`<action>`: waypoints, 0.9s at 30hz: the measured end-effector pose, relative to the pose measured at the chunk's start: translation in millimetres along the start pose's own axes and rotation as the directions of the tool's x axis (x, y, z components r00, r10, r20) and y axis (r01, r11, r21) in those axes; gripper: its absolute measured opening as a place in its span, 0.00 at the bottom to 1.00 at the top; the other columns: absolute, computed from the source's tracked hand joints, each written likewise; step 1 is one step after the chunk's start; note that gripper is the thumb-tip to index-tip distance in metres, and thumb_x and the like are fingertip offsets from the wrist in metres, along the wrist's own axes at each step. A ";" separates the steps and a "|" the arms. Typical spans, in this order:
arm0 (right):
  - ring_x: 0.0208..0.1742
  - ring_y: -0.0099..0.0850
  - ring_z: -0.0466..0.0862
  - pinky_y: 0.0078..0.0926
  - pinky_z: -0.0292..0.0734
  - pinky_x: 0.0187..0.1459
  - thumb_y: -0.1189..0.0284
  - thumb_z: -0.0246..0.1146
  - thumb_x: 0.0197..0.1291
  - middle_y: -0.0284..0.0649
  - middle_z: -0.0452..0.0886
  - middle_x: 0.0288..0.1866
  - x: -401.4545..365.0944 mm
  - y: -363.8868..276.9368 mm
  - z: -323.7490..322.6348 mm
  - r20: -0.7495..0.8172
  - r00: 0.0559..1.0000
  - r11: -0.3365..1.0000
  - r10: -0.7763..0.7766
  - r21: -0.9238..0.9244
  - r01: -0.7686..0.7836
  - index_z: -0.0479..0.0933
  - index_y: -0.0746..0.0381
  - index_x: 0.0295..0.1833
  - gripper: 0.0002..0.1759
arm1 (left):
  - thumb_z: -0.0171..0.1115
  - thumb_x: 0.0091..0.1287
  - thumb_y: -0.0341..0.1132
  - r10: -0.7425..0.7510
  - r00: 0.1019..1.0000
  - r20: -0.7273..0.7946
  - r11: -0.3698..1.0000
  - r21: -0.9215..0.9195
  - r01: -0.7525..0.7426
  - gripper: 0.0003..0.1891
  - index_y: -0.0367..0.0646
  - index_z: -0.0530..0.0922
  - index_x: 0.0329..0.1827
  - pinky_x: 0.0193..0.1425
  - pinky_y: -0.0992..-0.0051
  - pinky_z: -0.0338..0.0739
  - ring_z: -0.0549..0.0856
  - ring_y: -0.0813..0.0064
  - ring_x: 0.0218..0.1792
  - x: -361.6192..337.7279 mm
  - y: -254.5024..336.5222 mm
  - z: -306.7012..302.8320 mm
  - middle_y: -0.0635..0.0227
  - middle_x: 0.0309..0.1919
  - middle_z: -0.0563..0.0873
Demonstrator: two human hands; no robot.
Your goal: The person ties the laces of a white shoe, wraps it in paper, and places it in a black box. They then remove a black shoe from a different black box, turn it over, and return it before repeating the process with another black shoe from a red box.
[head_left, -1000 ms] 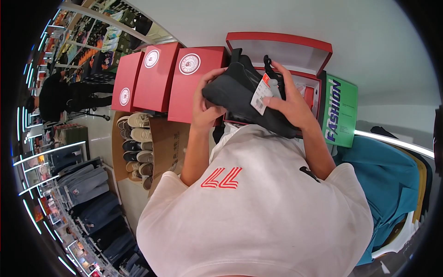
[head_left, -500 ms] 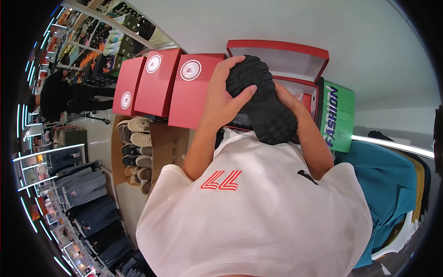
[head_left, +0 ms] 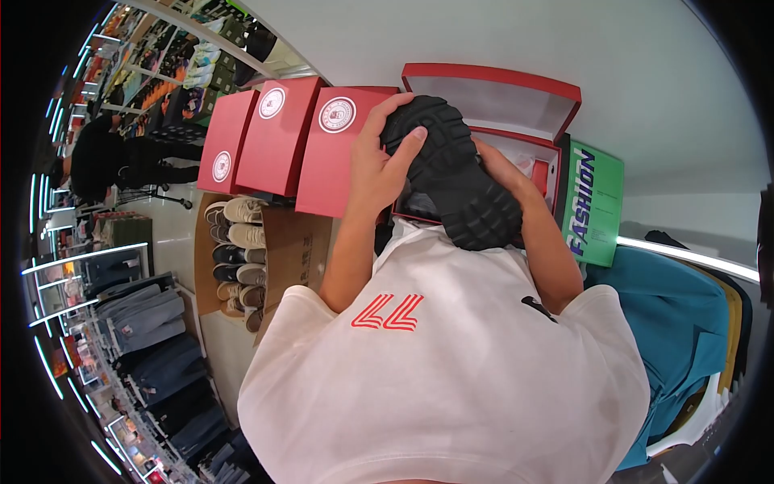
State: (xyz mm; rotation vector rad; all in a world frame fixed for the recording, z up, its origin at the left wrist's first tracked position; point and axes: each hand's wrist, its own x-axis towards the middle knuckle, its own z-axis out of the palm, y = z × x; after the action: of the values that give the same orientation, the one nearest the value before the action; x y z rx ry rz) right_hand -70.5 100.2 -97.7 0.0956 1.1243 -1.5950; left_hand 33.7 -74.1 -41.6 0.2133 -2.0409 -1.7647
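Observation:
A black shoe (head_left: 463,181) is up in front of my chest, its chunky treaded sole turned toward me. My left hand (head_left: 385,153) grips one end of it, thumb pressed on the sole and fingers wrapped over the edge. On the other side, my right hand (head_left: 501,171) holds the shoe by its edge, with most of its fingers hidden behind it. Beyond the shoe stands an open red shoebox (head_left: 552,165), its lid (head_left: 492,78) raised; white paper and a red item show inside.
Closed red boxes (head_left: 278,137) stand in a row to the left. Below them, a cardboard carton (head_left: 294,250) holds several shoes. A green box (head_left: 597,206) and hanging teal clothing (head_left: 669,339) are at the right. A person in black (head_left: 97,161) is far left, near clothes racks.
The shoe has tilted slightly, showing more of its sole tread. My left hand has shifted a little to the left with its end.

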 end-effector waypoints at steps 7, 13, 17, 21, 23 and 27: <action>0.50 0.29 0.89 0.26 0.86 0.52 0.54 0.50 0.79 0.41 0.87 0.58 -7.6 -1.1 3.4 -0.013 0.999 0.999 -0.049 0.019 0.049 0.79 0.62 0.68 0.27 | 0.63 0.59 0.19 -0.018 0.994 0.110 0.977 -0.208 0.041 0.39 0.35 0.62 0.77 0.70 0.67 0.76 0.80 0.68 0.65 -7.8 -4.6 3.0 0.55 0.66 0.78; 0.53 0.29 0.88 0.26 0.85 0.54 0.53 0.49 0.79 0.41 0.86 0.60 -5.5 9.2 -4.4 -0.015 0.990 0.990 -0.137 0.033 0.138 0.77 0.60 0.70 0.28 | 0.58 0.58 0.17 0.038 0.999 0.033 0.953 -0.301 -0.027 0.35 0.35 0.64 0.72 0.68 0.68 0.77 0.82 0.68 0.62 -12.2 -0.7 15.4 0.56 0.62 0.79; 0.57 0.28 0.87 0.26 0.83 0.58 0.53 0.48 0.80 0.40 0.84 0.64 -13.7 3.3 2.2 -0.022 0.992 0.992 -0.128 0.017 0.128 0.75 0.59 0.72 0.28 | 0.59 0.55 0.17 0.034 0.999 -0.026 0.948 -0.317 -0.041 0.35 0.37 0.66 0.71 0.69 0.68 0.78 0.82 0.67 0.61 -11.6 0.2 24.2 0.56 0.60 0.80; 0.58 0.27 0.86 0.25 0.83 0.58 0.53 0.47 0.80 0.39 0.83 0.65 -7.5 5.8 -2.7 0.025 0.996 0.993 -0.089 0.075 0.087 0.76 0.59 0.72 0.28 | 0.56 0.58 0.15 0.071 0.997 -0.027 0.950 -0.301 -0.076 0.33 0.36 0.63 0.69 0.67 0.68 0.78 0.82 0.68 0.62 -9.7 -2.1 25.6 0.55 0.63 0.79; 0.56 0.28 0.87 0.26 0.83 0.57 0.53 0.48 0.80 0.40 0.84 0.64 -5.5 8.6 -3.4 0.012 0.989 0.988 -0.146 0.054 0.145 0.76 0.59 0.72 0.28 | 0.56 0.58 0.15 0.083 0.996 -0.025 0.949 -0.302 -0.087 0.33 0.37 0.63 0.69 0.67 0.68 0.78 0.82 0.67 0.62 -10.6 -1.9 25.3 0.55 0.63 0.78; 0.55 0.28 0.87 0.26 0.83 0.57 0.53 0.49 0.80 0.40 0.84 0.63 -5.4 7.5 -5.2 -0.007 0.993 0.992 -0.120 0.034 0.120 0.77 0.59 0.71 0.28 | 0.56 0.56 0.16 0.152 0.988 -0.007 0.958 -0.246 -0.149 0.34 0.38 0.62 0.69 0.69 0.67 0.77 0.80 0.65 0.64 -10.5 -6.1 22.5 0.53 0.65 0.76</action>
State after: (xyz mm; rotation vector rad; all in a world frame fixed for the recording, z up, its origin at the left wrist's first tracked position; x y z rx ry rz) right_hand -65.0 108.2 -101.8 0.0563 1.1244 -1.7221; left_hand 32.7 -50.7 -52.0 -0.0287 -1.7723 -1.9035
